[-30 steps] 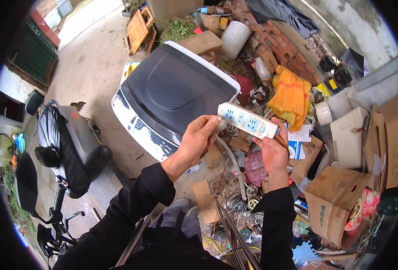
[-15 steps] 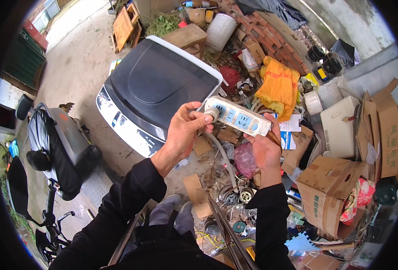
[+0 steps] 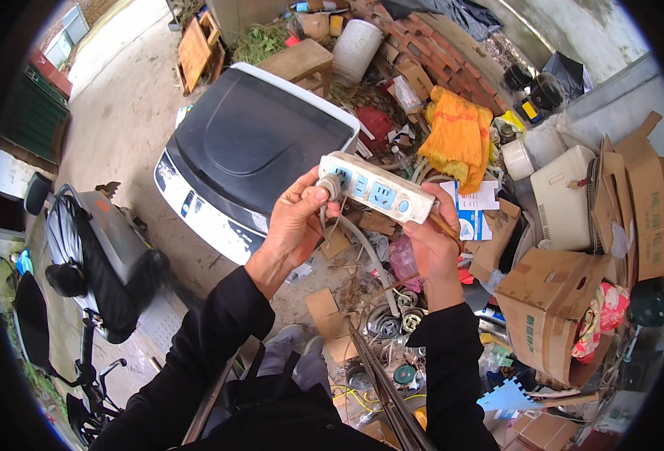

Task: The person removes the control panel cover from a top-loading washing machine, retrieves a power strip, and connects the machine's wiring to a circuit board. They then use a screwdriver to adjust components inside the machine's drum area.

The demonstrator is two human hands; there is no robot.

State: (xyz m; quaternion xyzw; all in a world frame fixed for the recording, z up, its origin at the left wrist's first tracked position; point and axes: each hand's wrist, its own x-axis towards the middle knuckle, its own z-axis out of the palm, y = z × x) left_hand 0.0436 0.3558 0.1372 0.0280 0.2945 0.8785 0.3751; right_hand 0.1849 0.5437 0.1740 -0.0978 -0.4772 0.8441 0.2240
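Between my hands is a worn white power strip [image 3: 372,186] with light blue socket faces, tilted down to the right. My right hand [image 3: 435,252] grips its right end, where a brown cord comes out. My left hand [image 3: 291,229] pinches a greyish plug [image 3: 331,186] at the strip's left end, thumb on top. The plug sits against the leftmost socket; how deep its pins go is hidden. A thin cord hangs below the left fingers. Just beyond stands a white washing machine [image 3: 261,139] with a dark lid.
To the left is a parked electric scooter [image 3: 114,233]. Scrap and wires litter the ground on the right, near a cardboard box [image 3: 546,301]. An orange cloth [image 3: 457,131], a white drum [image 3: 357,51] and a wooden stool [image 3: 294,60] are farther off. Metal bars [image 3: 381,383] rise close to my legs.
Both hands and the power strip have shifted slightly left. The right hand's fingers wrap further up around the strip's end. The left hand keeps its pinch on the plug.
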